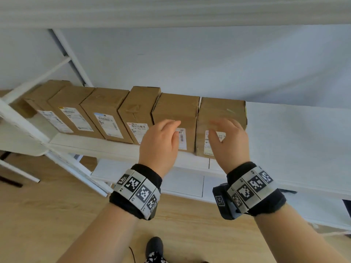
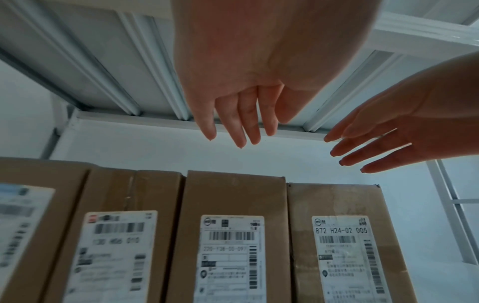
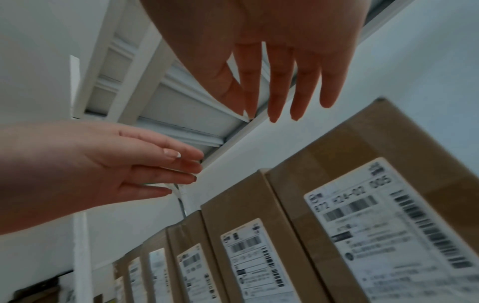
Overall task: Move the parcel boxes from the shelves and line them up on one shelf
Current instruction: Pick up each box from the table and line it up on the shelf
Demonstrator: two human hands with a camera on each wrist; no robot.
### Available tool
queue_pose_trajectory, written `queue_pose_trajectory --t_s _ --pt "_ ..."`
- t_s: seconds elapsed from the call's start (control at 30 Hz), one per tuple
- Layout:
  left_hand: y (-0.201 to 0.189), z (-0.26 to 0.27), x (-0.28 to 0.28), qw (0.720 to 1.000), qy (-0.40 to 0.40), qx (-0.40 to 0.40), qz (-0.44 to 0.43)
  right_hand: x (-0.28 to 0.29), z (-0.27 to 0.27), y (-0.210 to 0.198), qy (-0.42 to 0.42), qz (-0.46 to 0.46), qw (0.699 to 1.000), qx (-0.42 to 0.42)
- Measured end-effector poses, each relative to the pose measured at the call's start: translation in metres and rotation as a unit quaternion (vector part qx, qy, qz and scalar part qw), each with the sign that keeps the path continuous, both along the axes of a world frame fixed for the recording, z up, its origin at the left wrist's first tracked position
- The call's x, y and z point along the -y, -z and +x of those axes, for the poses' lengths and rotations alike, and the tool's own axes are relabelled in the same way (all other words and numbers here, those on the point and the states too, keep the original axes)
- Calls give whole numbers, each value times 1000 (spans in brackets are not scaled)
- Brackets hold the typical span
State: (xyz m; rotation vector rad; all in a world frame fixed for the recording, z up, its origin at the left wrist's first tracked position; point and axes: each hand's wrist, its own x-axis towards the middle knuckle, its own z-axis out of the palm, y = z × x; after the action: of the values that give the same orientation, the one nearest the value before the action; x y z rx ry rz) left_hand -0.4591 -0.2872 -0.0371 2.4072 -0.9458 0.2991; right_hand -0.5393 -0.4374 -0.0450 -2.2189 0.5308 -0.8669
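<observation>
Several brown parcel boxes with white labels stand side by side in a row on the white shelf (image 1: 296, 141). The rightmost box (image 1: 222, 112) (image 2: 344, 242) (image 3: 388, 205) touches its neighbour (image 1: 176, 111) (image 2: 233, 235) (image 3: 241, 235). My left hand (image 1: 161, 137) (image 2: 233, 114) hovers in front of the second box from the right, fingers straight, holding nothing. My right hand (image 1: 228, 137) (image 3: 282, 82) hovers before the rightmost box, fingers spread and empty. Neither hand touches a box in the wrist views.
The shelf surface to the right of the row is bare white. A shelf underside (image 2: 108, 61) runs overhead. The white frame post (image 1: 72, 57) stands at the left, a lower shelf (image 1: 182, 183) sits below, and the wooden floor (image 1: 57, 215) lies underneath.
</observation>
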Motion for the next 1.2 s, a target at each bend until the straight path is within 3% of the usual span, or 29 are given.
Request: queue_pose_trajectory --t_s 0.33,0.87,1.2 --pt "-7 13 -104 996 -91 -14 -2 -97 38 -11 -108 -7 994 -9" --pt "-38 102 -419 975 -221 5 16 -397 171 -35 -266 0 964 7" --pt "-21 153 -524 958 -288 -19 1 -503 241 -22 -342 12 939 -33"
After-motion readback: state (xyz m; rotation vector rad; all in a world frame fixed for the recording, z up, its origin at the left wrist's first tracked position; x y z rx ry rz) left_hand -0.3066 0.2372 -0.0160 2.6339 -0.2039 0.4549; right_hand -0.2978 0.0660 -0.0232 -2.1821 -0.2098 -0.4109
